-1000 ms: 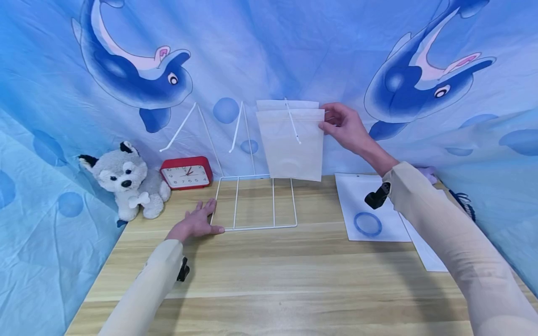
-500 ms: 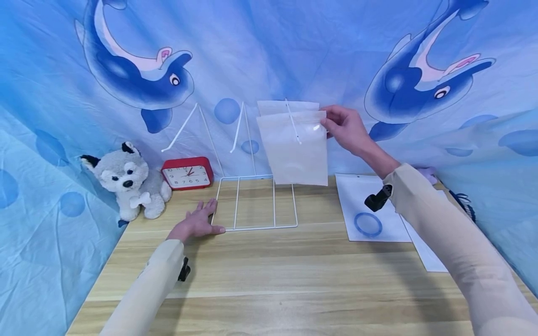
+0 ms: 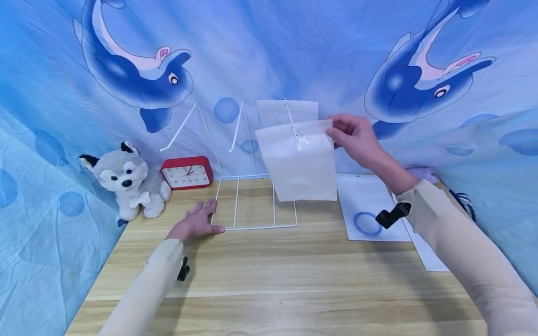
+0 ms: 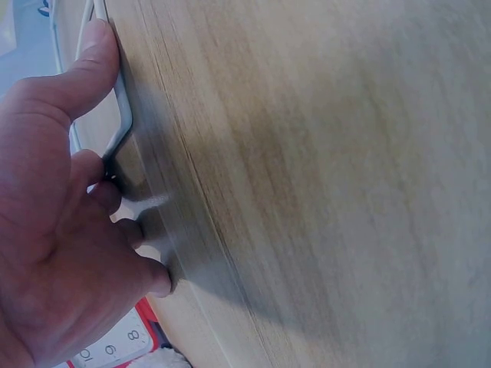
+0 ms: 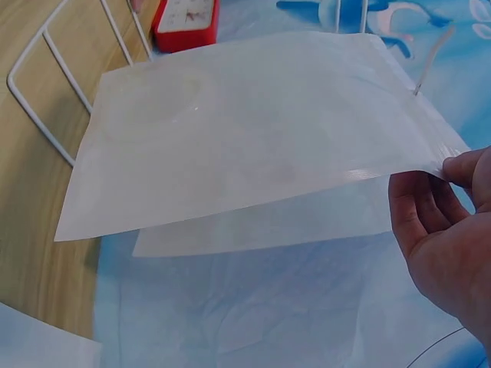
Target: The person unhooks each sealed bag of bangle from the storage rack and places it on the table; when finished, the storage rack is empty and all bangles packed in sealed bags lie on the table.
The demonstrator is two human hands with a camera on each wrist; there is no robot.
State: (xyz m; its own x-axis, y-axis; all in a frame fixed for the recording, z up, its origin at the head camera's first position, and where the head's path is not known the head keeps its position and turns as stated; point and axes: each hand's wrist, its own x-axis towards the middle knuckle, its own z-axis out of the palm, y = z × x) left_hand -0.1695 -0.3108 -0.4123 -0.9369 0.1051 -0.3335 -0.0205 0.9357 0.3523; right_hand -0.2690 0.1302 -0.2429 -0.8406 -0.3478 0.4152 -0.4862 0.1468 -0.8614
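Observation:
My right hand (image 3: 357, 138) pinches the upper right corner of a white flat zip pouch (image 3: 300, 163), thumb in front and fingers behind. A prong of the white wire rack (image 3: 260, 228) passes through the pouch near its top edge, close to the prong's tip. Behind it, a second white pouch (image 3: 269, 112) hangs farther back on the same prong. My left hand (image 3: 197, 221) rests at the rack's front left corner, fingers spread, its thumb (image 4: 96, 54) lying along the base wire. In the right wrist view the front pouch (image 5: 230, 138) bends toward the pinching fingers.
A red alarm clock (image 3: 187, 173) and a grey husky plush (image 3: 130, 182) stand left of the rack. Two other bare prongs (image 3: 178, 128) rise there. To the right lie white pouches (image 3: 357, 196), one with a blue ring (image 3: 367, 224) showing. A dolphin-print curtain (image 3: 252, 51) hangs behind.
My right hand has drawn the front pouch forward and down along the prong toward its tip, widening the gap to the rear pouch. My left hand stays put.

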